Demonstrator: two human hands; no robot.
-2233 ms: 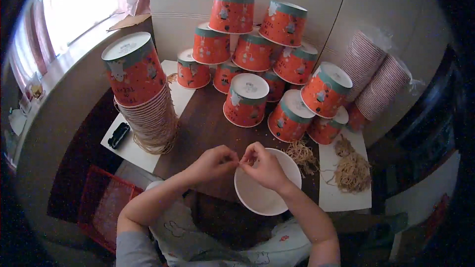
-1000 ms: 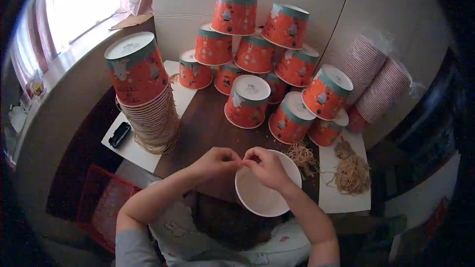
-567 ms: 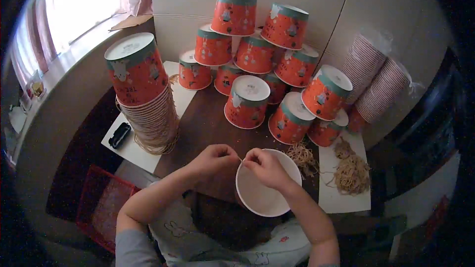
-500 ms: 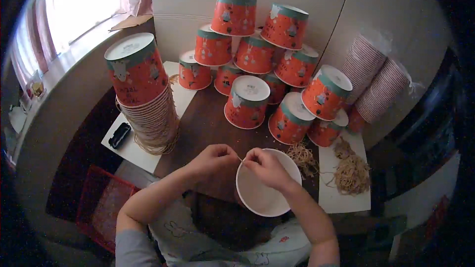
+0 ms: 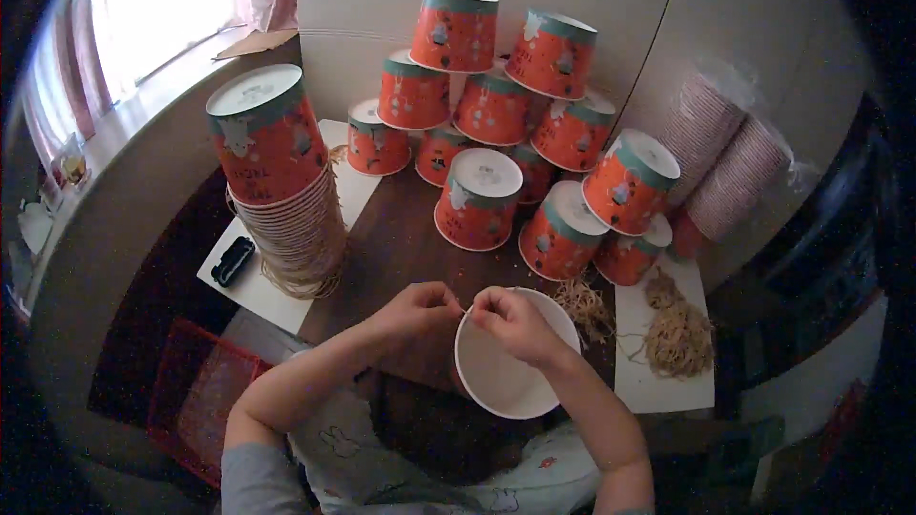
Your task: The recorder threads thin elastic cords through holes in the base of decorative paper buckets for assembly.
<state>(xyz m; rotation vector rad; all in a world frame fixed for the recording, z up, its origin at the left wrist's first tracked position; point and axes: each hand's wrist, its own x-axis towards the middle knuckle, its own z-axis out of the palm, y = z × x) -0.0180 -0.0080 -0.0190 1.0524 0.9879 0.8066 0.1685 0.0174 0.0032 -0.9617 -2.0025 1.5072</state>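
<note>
An open paper bucket [image 5: 506,386], white inside, stands mouth up at the near edge of the table, in front of me. At its far left rim my left hand [image 5: 420,310] is closed in a pinch. My right hand [image 5: 513,322] reaches over the bucket's mouth, its thumb and fingers pinched together at the same stretch of rim. A short bit of thin pale cord [image 5: 465,311] shows between the two sets of fingertips. The rest of the cord is hidden by my fingers.
Upside-down orange paper buckets [image 5: 479,205] are piled across the back. At left rises a tall nested bucket stack [image 5: 272,153], beside a black plastic case [image 5: 233,261]. Tangled tan cords [image 5: 679,339] lie at right, before wrapped bucket stacks [image 5: 739,181]. A red crate [image 5: 205,401] sits lower left.
Both hands stay at the bucket's rim, still pinched, with only a tiny shift of the fingers. The whole view has moved very slightly.
</note>
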